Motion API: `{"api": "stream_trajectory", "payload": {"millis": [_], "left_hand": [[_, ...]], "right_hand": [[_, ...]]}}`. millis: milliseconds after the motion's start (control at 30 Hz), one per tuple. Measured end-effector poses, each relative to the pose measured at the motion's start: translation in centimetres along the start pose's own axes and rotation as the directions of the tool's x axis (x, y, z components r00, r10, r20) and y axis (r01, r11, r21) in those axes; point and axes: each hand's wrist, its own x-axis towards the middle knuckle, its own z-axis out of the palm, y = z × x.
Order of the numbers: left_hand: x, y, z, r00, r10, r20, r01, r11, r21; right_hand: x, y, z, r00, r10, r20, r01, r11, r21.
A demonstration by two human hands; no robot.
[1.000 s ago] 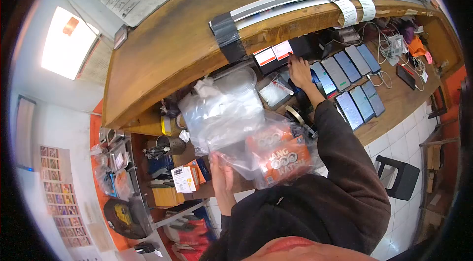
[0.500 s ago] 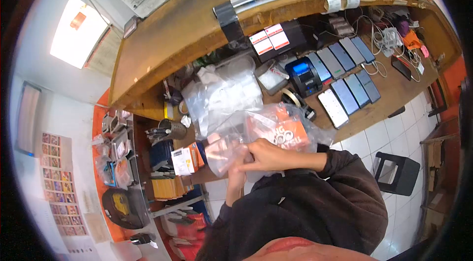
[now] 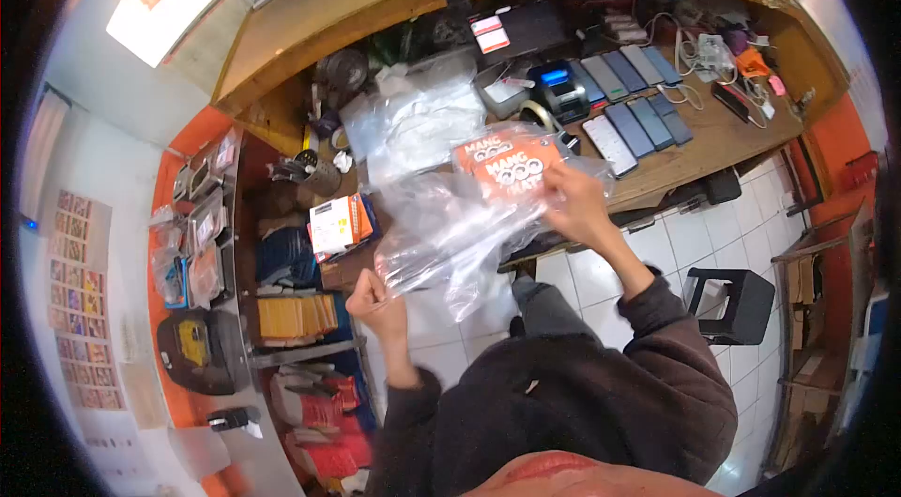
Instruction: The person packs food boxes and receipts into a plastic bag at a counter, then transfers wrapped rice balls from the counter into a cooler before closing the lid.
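Note:
A clear plastic bag (image 3: 441, 225) stretches between my two hands over the near edge of the desk. My left hand (image 3: 377, 305) is closed on its lower left end, the fingers curled in a fist. Farther up on the other side, my right hand (image 3: 574, 204) pinches the plastic beside an orange printed package (image 3: 511, 168). Clear film covers this package, which has white lettering. Left of the bag, white-and-orange boxes or cards (image 3: 340, 225) lie stacked at the desk's edge.
Several phones (image 3: 610, 145) lie in two rows to the right, beside a small black printer (image 3: 560, 89). More clear plastic bags (image 3: 427, 112) are piled behind. A pen cup (image 3: 321, 175) stands on the left, and a black stool (image 3: 737, 306) on the tiled floor.
My hands, close together before, are now wide apart. The left has moved left and down, the right moved right and up, and the bag is spread between them.

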Motion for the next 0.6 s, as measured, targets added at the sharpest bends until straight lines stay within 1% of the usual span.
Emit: {"api": "stream_trajectory", "payload": {"millis": [33, 67, 100, 133, 167, 200, 233, 267, 300, 400, 433, 467, 500, 533, 600], "left_hand": [[0.8, 2.0, -1.6, 0.988, -0.152, -0.021, 0.151, 0.988, -0.039], [2.0, 4.6, -3.2, 0.953, -0.300, -0.041, 0.296, 0.951, -0.086], [1.7, 6.0, -2.8, 0.915, -0.378, -0.143, 0.332, 0.904, -0.270], [0.2, 6.2, -2.8, 0.885, -0.457, -0.088, 0.376, 0.813, -0.445], [-1.3, 6.3, -2.7, 0.846, -0.531, -0.032, 0.409, 0.687, -0.601], [-3.0, 6.7, -2.9, 0.869, -0.482, 0.116, 0.457, 0.687, -0.565], [-4.1, 7.8, -3.1, 0.869, -0.420, 0.262, 0.494, 0.698, -0.519], [-5.4, 9.1, -3.9, 0.875, -0.301, 0.378, 0.427, 0.849, -0.312], [-5.4, 10.7, -4.9, 0.842, -0.198, 0.501, 0.285, 0.953, -0.103], [-2.9, 14.2, -6.9, 0.890, -0.234, 0.391, 0.180, 0.969, 0.171], [-2.5, 16.0, -7.2, 0.936, -0.094, 0.338, 0.044, 0.987, 0.153], [-2.5, 18.1, -7.1, 0.959, 0.046, 0.279, -0.089, 0.986, 0.143], [-2.8, 19.6, -6.7, 0.959, 0.185, 0.213, -0.217, 0.966, 0.140], [-4.2, 19.0, -6.2, 0.917, 0.301, 0.261, -0.275, 0.952, -0.133], [-7.8, 16.7, -6.0, 0.855, 0.226, 0.467, -0.137, 0.967, -0.216]], "right_hand": [[0.2, 0.6, -2.6, 0.997, 0.058, -0.041, -0.054, 0.995, 0.088], [-1.6, -1.6, -1.9, 0.991, 0.043, -0.125, -0.034, 0.997, 0.074], [-3.1, -3.5, -1.1, 0.977, 0.029, -0.214, -0.017, 0.998, 0.060], [-4.3, -4.6, -0.2, 0.941, -0.057, -0.334, 0.079, 0.996, 0.051], [-5.4, -6.2, -0.4, 0.918, -0.173, -0.357, 0.187, 0.982, 0.006], [-6.6, -6.9, 0.3, 0.900, -0.272, -0.340, 0.297, 0.955, 0.023], [-7.8, -7.3, 0.3, 0.909, -0.257, -0.328, 0.295, 0.953, 0.071], [-8.9, -7.6, 0.3, 0.918, -0.243, -0.313, 0.293, 0.948, 0.123], [-9.5, -7.8, 0.2, 0.924, -0.231, -0.303, 0.293, 0.939, 0.178], [-11.6, -6.5, -1.4, 0.968, -0.187, -0.167, 0.227, 0.937, 0.265], [-12.0, -7.0, -1.4, 0.957, -0.220, -0.190, 0.272, 0.908, 0.317], [-12.6, -7.9, -1.4, 0.943, -0.255, -0.212, 0.319, 0.874, 0.367], [-13.2, -8.6, -1.5, 0.927, -0.293, -0.232, 0.367, 0.834, 0.412], [-13.8, -9.2, -1.5, 0.913, -0.351, -0.209, 0.406, 0.833, 0.376], [-14.4, -7.7, -3.0, 0.835, -0.523, -0.172, 0.542, 0.724, 0.427]]}}
